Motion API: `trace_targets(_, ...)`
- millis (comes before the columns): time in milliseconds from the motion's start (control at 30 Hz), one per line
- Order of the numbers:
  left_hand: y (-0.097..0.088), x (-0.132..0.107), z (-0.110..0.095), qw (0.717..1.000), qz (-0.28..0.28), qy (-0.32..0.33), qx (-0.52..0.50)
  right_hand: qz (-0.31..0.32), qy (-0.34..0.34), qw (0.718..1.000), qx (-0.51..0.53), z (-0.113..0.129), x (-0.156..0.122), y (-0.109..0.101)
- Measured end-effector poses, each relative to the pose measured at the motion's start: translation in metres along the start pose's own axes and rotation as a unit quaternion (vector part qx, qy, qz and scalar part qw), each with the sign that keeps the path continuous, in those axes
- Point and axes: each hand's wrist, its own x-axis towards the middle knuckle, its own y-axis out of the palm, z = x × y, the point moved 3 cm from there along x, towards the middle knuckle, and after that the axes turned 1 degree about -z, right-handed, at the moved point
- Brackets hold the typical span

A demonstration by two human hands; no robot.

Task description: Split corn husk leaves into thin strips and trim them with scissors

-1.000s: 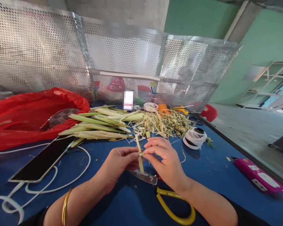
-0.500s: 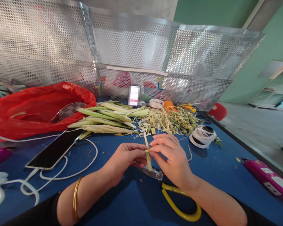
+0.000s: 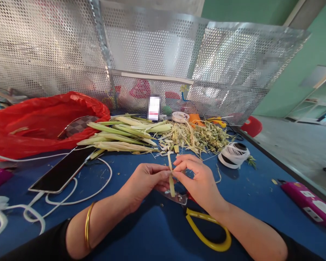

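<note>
A pale green-yellow strip of plant leaf or husk (image 3: 172, 186) stands nearly upright between my hands, pinched at its middle. My left hand (image 3: 149, 179) grips it from the left between thumb and fingers. From the right, the thumb and forefinger of my right hand (image 3: 197, 177) close on the same spot, its other fingers bent above. Below the hands lies a clear plastic piece (image 3: 179, 198), partly covered. Scissors with yellow handles (image 3: 206, 246) rest on the blue table, their blades mostly hidden by my right hand.
Long green husks or stalks (image 3: 125, 136) lie beyond my hands, beside a heap of dry shreds (image 3: 198, 136). A red plastic bag (image 3: 43, 112) and a black-screened phone (image 3: 63, 170) with a white cable are left. Right are a white spool (image 3: 233, 156) and a magenta device (image 3: 309, 201).
The pinched strip has turned slightly, and my right fingers have drawn in closer at its middle. My left hand keeps its hold. The view has shifted a little.
</note>
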Motion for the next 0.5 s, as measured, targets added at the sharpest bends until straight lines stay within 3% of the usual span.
trace_targets(133,0.0005,0.0003,0.0010,1.000,0.005,-0.001,-0.007,0.014,0.069,0.996,0.059,-0.0044,0.0013,0.0017)
trace_targets(400,0.0012,-0.0006,0.0017,1.000,-0.009,-0.002,0.007,0.013,0.038,0.998,0.042,-0.0025,0.0005,0.0016)
trace_targets(500,0.0012,-0.0005,0.0022,1.000,-0.008,0.004,0.016,0.024,0.068,0.996,0.048,-0.0026,0.0004,0.0026)
